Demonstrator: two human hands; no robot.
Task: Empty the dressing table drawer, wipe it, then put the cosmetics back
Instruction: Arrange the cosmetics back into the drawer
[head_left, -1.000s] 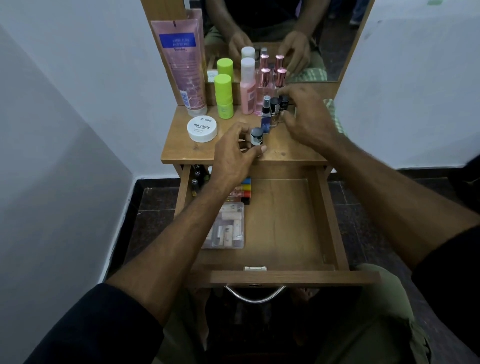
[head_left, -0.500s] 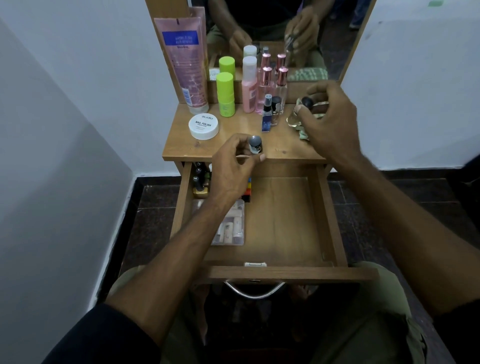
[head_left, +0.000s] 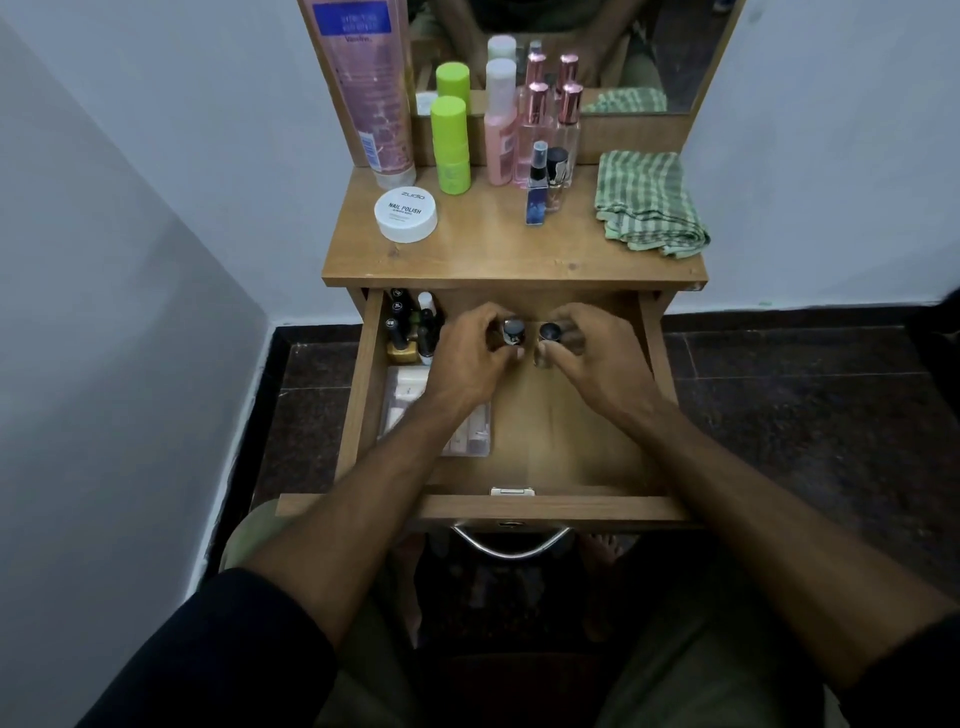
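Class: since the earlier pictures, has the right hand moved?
Yes. The right hand, gripping a small bottle, came down from above the tabletop into the open drawer.

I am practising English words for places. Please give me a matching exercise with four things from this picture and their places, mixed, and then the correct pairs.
Things:
1. green checked cloth
2. white nail polish remover tub
3. small dark-capped bottle
4. clear plastic box

Places:
A. in the left hand, over the drawer
B. right side of the tabletop
C. left side of the drawer, partly under the left forearm
D. left side of the tabletop, in front of the pink tube

Pairs: 1-B, 2-D, 3-A, 4-C
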